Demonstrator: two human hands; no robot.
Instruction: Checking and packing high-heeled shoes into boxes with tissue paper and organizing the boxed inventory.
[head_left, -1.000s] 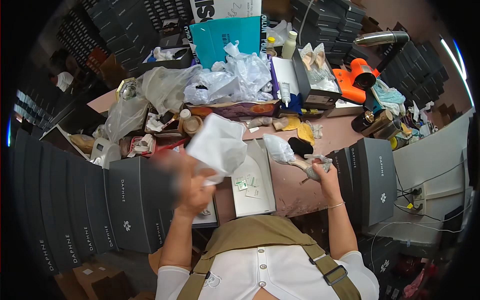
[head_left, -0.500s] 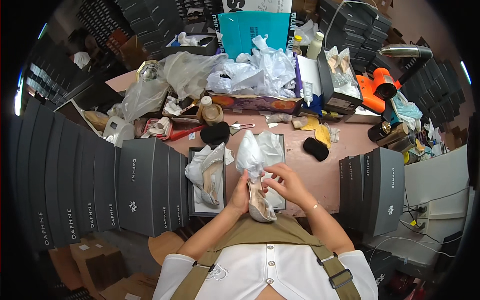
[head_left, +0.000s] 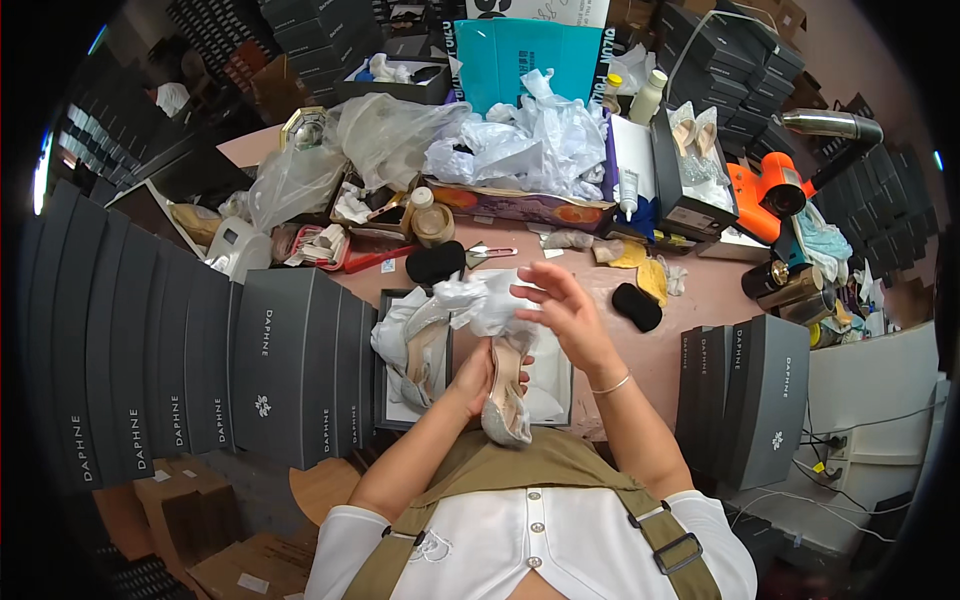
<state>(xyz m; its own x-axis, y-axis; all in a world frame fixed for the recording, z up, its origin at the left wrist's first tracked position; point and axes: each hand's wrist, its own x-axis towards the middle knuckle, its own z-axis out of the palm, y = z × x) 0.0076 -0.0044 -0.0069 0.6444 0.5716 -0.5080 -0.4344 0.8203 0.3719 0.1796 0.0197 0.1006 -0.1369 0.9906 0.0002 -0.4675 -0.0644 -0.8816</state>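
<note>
My left hand (head_left: 474, 382) is closed around the middle of a glittery silver pointed shoe (head_left: 507, 418), its back end toward me. White tissue paper (head_left: 488, 302) spreads over the shoe's far end and hides the toe. Fingers apart, my right hand (head_left: 566, 312) is raised at the paper's right edge; whether a fingertip touches it I cannot tell. Beneath and to the left, a matching silver shoe (head_left: 428, 318) lies on tissue in an open grey shoe box (head_left: 383, 412). More white paper lies in the right part, below my right hand.
Grey shoe boxes (head_left: 290, 370) stand in a row at left, and others (head_left: 765, 400) at right. Two black sponge-like pads (head_left: 435, 263) and tweezers (head_left: 492, 252) lie beyond the box. A carton of crumpled tissue (head_left: 540, 205) is at the back, an orange heat gun (head_left: 765, 195) at right.
The tissue at the shoe's toe has gone from a snug wrap to a looser sheet, swung left over the boxed shoe. My right hand has risen away from the shoe and its fingers have spread.
</note>
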